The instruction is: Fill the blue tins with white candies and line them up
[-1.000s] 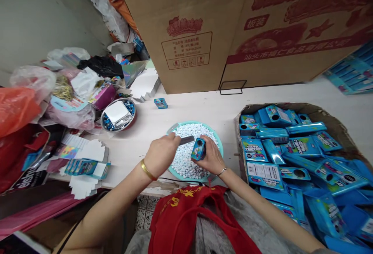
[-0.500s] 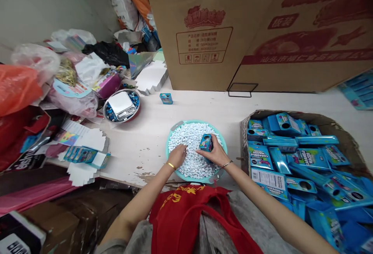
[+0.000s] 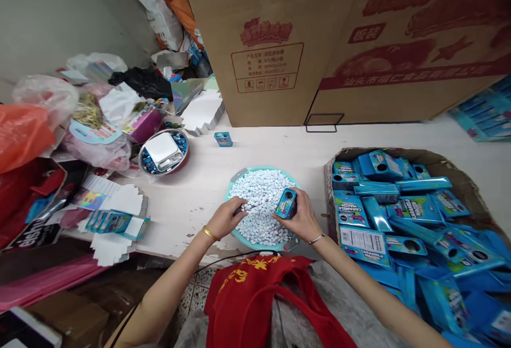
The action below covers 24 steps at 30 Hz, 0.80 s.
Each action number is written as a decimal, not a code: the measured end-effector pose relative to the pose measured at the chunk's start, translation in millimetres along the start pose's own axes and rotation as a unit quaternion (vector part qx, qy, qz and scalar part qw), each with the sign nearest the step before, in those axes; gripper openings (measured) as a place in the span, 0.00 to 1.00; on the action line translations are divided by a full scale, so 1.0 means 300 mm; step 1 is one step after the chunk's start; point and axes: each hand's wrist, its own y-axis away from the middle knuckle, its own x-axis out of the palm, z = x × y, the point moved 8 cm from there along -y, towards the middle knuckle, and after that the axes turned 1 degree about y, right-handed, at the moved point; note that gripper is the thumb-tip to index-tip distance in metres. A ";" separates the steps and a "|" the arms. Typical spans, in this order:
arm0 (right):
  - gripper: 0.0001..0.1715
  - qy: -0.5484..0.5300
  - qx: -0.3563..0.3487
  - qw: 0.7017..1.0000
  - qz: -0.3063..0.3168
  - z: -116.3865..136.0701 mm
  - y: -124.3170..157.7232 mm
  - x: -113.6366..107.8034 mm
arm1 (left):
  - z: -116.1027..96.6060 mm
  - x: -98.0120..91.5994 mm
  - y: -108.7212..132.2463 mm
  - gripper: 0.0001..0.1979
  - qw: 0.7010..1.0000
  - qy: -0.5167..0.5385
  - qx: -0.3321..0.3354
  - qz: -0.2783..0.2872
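A small blue candy box (image 3: 286,203) with a round dark window is gripped in my right hand (image 3: 304,219), above the right part of a turquoise basin (image 3: 228,190). Small pale candies (image 3: 261,191) fill that basin nearly to its rim. My left hand (image 3: 227,218) is over the basin's left edge, its fingers bent and drawn together close to the candies. What lies between those fingers is too small to make out. A gold bracelet circles the left wrist, a silver one the right.
Right of the basin, a cut-down carton (image 3: 329,188) holds many blue boxes. A single blue box (image 3: 223,139) stands behind. To the left are a white scale (image 3: 163,150) on a metal bowl, flat cartons (image 3: 112,249) and plastic bags. A big cardboard box (image 3: 267,108) fills the back.
My left hand has moved left from the candies toward the basin's edge. My right hand still holds the box, now slightly lower and more tilted. The whole view has shifted a little.
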 end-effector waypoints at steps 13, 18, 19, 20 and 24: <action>0.42 0.034 -0.088 0.995 -0.031 0.135 0.016 0.087 | -0.347 -0.102 -0.104 0.10 0.909 -0.372 -0.028 0.184; 0.44 -0.020 -0.043 0.998 -0.048 0.133 0.009 0.083 | -0.440 -0.126 -0.099 0.11 0.888 -0.423 -0.025 0.181; 0.44 -0.032 -0.026 0.998 -0.050 0.126 0.007 0.080 | -0.440 -0.142 -0.095 0.11 0.889 -0.422 -0.025 0.174; 0.45 -0.044 -0.009 0.998 -0.052 0.118 0.005 0.078 | -0.431 -0.161 -0.091 0.11 0.894 -0.417 -0.029 0.163; 0.47 -0.079 0.031 0.994 -0.064 0.103 0.000 0.088 | -0.341 -0.203 -0.094 0.07 0.946 -0.313 -0.047 0.074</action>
